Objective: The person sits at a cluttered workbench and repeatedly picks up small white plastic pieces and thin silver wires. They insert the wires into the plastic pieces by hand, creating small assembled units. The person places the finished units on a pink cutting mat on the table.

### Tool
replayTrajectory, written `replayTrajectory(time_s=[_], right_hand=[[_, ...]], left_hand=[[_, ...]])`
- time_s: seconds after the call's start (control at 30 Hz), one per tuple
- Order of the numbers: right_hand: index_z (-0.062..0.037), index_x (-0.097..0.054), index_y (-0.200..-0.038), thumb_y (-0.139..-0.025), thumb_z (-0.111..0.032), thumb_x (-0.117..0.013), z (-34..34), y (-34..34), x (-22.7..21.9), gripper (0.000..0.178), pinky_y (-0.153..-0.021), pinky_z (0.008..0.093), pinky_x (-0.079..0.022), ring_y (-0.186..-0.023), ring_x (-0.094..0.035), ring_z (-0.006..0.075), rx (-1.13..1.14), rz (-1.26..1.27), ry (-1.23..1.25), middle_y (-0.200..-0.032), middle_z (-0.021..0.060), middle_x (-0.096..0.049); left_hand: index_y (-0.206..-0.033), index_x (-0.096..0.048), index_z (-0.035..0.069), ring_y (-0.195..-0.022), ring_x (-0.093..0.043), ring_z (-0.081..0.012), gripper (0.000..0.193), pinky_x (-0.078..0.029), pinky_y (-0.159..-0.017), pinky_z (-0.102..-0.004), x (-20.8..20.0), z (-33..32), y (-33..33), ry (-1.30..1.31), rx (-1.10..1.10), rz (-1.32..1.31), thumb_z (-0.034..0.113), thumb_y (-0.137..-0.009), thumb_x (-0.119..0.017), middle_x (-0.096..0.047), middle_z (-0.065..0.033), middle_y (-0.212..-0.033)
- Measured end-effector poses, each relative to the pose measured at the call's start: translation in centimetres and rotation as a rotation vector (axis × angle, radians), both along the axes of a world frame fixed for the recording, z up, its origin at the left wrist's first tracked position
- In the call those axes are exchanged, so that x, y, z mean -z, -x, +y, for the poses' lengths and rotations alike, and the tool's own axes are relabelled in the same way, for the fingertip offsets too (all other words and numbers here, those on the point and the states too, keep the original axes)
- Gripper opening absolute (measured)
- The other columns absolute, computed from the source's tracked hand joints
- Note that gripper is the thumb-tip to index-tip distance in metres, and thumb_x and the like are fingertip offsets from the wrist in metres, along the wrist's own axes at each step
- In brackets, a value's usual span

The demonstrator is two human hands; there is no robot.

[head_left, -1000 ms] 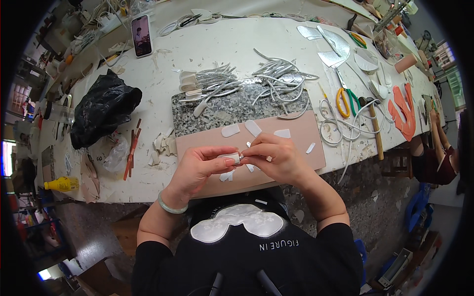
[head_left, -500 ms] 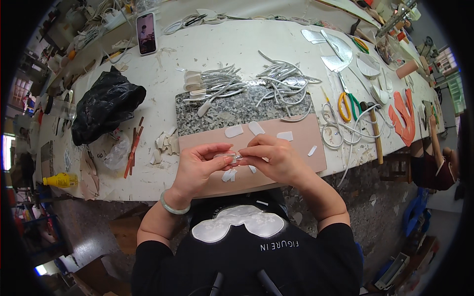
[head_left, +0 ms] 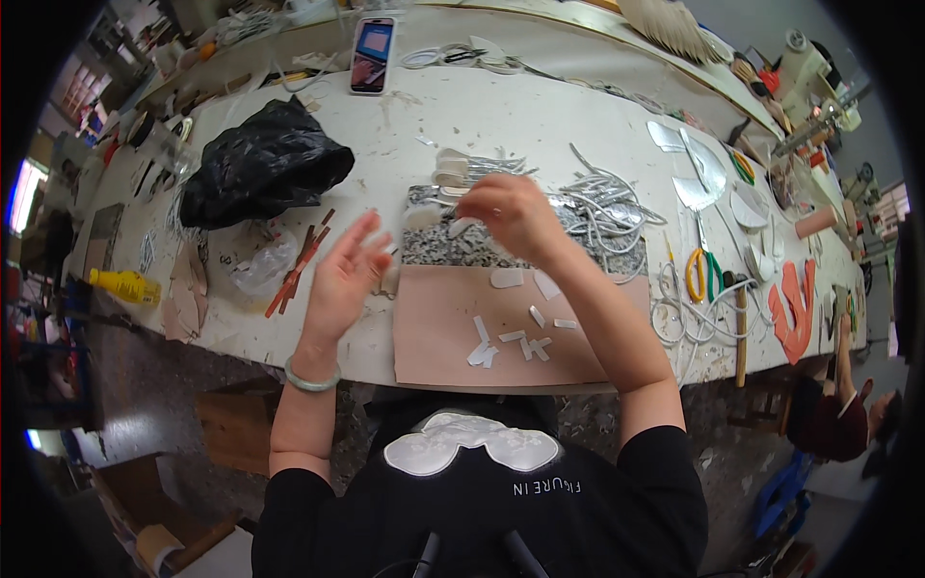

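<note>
My left hand is raised over the table, left of the brown sheet, empty, its fingers spread and slightly blurred. My right hand is above the speckled stone slab, fingers bent and drawn together; whether anything is between them is hidden. Just under its fingertips lies a pale rounded tab. Left of that is a blurred beige piece. Behind the hand rests a bundle of silver cords with beige ends, partly covered by it. Several white strips are scattered on the brown sheet.
More silver cords pile at the slab's right. Scissors, a hammer and coral cut-outs lie further right. Leftward are a black plastic bag, reddish strips and a yellow bottle. A phone stands behind.
My hands have parted from the small clear and silvery piece they held together over the brown sheet. The left moved left and opened; the right moved forward over the slab. The view shifted.
</note>
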State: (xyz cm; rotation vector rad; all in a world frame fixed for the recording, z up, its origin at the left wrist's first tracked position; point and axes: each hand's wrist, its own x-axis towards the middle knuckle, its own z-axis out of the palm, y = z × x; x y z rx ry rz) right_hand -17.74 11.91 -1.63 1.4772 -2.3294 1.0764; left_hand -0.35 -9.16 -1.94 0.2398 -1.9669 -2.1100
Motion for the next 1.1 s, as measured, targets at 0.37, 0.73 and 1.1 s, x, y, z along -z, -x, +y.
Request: replayTrajectory(time_s=[0.37, 0.73, 1.1], right_hand=[[-0.0146, -0.072, -0.096, -0.079, -0.023, -0.074, 0.5, 3.0, 1.5, 0.020, -0.081, 0.0367, -0.042, -0.095, -0.058, 0.0201, 0.193, 0.261, -0.025, -0.096, -0.0004, -0.066], [-0.0066, -0.072, -0.090, -0.081, -0.015, -0.074, 2.9, -5.3, 0.3, 0.013, -0.077, 0.0352, -0.046, -0.087, -0.059, 0.0230, 0.015, -0.015, 0.101, -0.093, 0.0044, -0.066], [-0.0018, -0.063, -0.111, -0.085, -0.011, -0.071, -0.8, -9.5, 2.1, 0.029, -0.070, 0.0322, -0.053, -0.081, -0.065, 0.0227, -0.030, -0.459, 0.089, -0.099, 0.0118, -0.065]], left_hand=[[-0.110, -0.068, 0.000, -0.095, -0.052, -0.0249, 0.030, -0.043, -0.087, -0.0332, 3.1, -3.7, -0.5, 0.890, -0.076, -0.110, 0.014, -0.083, -0.070, -0.063, -0.0097, -0.099], [-0.098, -0.070, -0.002, -0.073, -0.064, -0.0204, 0.017, -0.050, -0.068, -0.0294, 1.5, -3.2, -1.4, 0.868, -0.198, -0.059, 0.008, -0.086, -0.066, -0.068, -0.0118, -0.087], [-0.104, -0.067, -0.002, -0.071, -0.061, -0.0073, 0.017, -0.050, -0.061, -0.0211, 1.9, 4.7, -1.3, 0.178, -0.104, -0.176, 0.011, -0.092, -0.064, -0.067, -0.0025, -0.087]])
